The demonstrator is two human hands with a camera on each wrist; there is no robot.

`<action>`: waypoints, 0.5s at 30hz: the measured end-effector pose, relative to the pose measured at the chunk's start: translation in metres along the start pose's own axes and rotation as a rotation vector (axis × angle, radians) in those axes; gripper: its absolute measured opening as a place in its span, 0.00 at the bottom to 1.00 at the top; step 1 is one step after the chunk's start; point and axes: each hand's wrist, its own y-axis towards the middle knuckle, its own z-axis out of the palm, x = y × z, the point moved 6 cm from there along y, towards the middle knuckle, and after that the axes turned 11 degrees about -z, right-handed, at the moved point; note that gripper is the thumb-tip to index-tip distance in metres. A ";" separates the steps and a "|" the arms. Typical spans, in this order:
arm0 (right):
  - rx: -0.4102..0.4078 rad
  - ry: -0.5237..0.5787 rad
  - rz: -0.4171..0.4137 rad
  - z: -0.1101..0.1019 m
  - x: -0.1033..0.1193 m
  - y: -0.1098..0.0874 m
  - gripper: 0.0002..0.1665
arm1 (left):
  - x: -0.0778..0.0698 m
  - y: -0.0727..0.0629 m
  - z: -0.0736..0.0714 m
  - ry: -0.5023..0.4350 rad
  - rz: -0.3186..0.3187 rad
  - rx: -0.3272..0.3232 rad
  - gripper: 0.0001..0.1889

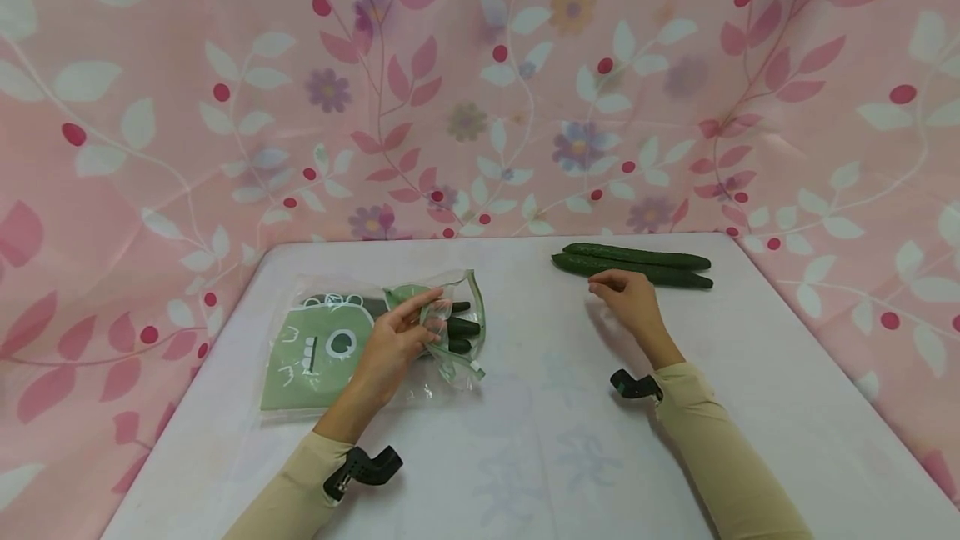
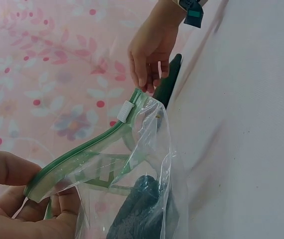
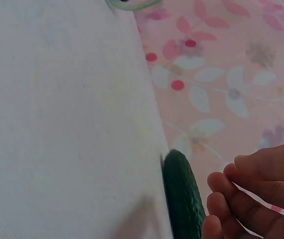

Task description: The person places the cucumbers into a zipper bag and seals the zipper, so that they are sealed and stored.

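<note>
A clear zip bag (image 1: 318, 365) with a green cartoon face lies at the left of the table, its mouth facing right. Several cucumbers (image 1: 463, 327) show inside near that mouth. My left hand (image 1: 390, 348) pinches the green-edged rim (image 2: 77, 153) between thumb and fingers, holding the mouth apart; a white slider (image 2: 125, 111) sits at the rim's far end. Over at the right, two cucumbers (image 1: 660, 275) lie side by side. My right hand (image 1: 630, 302) hovers by their near side, fingers loosely bent with nothing in them. In the right wrist view a cucumber tip (image 3: 182, 194) is beside the fingertips.
The white-covered table (image 1: 540, 440) ends at the back against a pink floral cloth (image 1: 480, 90). Both wrists carry black camera mounts, one on the left wrist (image 1: 363, 469) and one on the right (image 1: 636, 386).
</note>
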 end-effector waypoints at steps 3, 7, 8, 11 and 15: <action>-0.041 -0.043 0.013 -0.021 -0.009 0.000 0.16 | 0.000 -0.001 0.000 0.002 -0.003 0.002 0.34; -0.073 -0.122 0.002 -0.043 -0.018 0.000 0.17 | 0.001 -0.002 0.000 -0.004 -0.006 0.004 0.34; -0.079 -0.142 -0.009 -0.048 -0.020 0.000 0.17 | 0.001 -0.002 0.000 -0.005 -0.005 0.004 0.34; -0.106 -0.209 -0.045 -0.061 -0.025 0.000 0.17 | 0.000 -0.002 0.000 -0.006 -0.001 0.006 0.33; -0.180 -0.296 -0.063 -0.076 -0.037 -0.002 0.17 | -0.001 -0.001 0.000 -0.006 0.005 0.006 0.33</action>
